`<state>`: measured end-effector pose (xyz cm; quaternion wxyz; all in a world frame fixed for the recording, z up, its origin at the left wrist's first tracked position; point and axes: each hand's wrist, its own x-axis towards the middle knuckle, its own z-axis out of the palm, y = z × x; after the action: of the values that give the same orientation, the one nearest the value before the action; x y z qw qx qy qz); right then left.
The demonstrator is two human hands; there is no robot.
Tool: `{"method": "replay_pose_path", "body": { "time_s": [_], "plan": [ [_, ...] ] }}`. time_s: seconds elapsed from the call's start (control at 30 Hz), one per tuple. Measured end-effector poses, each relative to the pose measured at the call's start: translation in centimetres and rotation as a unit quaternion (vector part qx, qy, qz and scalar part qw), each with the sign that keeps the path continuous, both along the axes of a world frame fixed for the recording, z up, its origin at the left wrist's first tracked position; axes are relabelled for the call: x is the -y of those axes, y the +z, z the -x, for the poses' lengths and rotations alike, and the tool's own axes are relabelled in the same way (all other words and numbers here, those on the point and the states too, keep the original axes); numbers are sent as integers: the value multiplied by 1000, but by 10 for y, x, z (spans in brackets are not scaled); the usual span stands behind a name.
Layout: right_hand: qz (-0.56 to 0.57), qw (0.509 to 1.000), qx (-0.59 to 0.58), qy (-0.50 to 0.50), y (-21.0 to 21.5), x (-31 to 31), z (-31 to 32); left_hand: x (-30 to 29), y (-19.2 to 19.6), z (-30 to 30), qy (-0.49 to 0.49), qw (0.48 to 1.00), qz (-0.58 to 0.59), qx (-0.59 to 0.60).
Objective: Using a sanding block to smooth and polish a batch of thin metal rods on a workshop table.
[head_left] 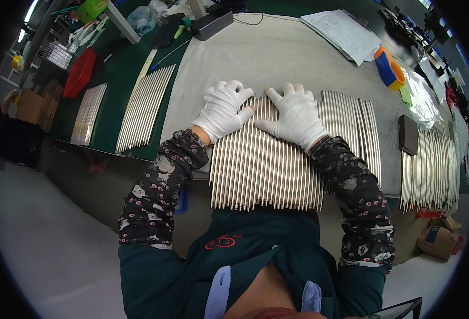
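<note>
1. Left hand (222, 110) – gloved fingers spread flat, grasping nothing, on the row of metal rods (266, 165).
2. Right hand (297, 116) likewise.
3. Rods lie under both palms on the table (277, 58).

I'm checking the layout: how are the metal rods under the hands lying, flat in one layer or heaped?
Flat, one layer: the metal rods lie side by side on the grey mat, with the left hand and right hand spread on top.

A factory workbench. Rows of metal rods (266, 165) lie on a grey mat (277, 58) over a green table (112, 80), with tape rolls (389, 68) and papers (343, 33) around
</note>
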<state>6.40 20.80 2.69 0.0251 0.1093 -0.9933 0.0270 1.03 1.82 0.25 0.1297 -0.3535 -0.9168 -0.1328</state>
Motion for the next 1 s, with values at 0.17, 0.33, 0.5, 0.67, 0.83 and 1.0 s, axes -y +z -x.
{"method": "replay_pose_path", "body": {
  "time_s": [0.17,0.33,0.5,0.67,0.83,1.0],
  "plan": [
    [13,999,-36,15,-3,-7,-10,-1,1,-2,-22,1000,14,10],
    [164,969,-179,45,28,-44,-70,40,27,-8,-81,994,-9,74],
    [535,773,266,-214,24,-95,-200,99,61,-46,-138,954,178,197],
    [674,577,409,-214,-19,-78,-211,89,37,-58,-243,950,155,122],
    [799,410,400,-183,-34,-36,-187,66,21,-52,-340,927,140,80],
    [802,406,423,-114,-35,-33,-181,49,28,-49,-390,907,127,91]
  ]
}}
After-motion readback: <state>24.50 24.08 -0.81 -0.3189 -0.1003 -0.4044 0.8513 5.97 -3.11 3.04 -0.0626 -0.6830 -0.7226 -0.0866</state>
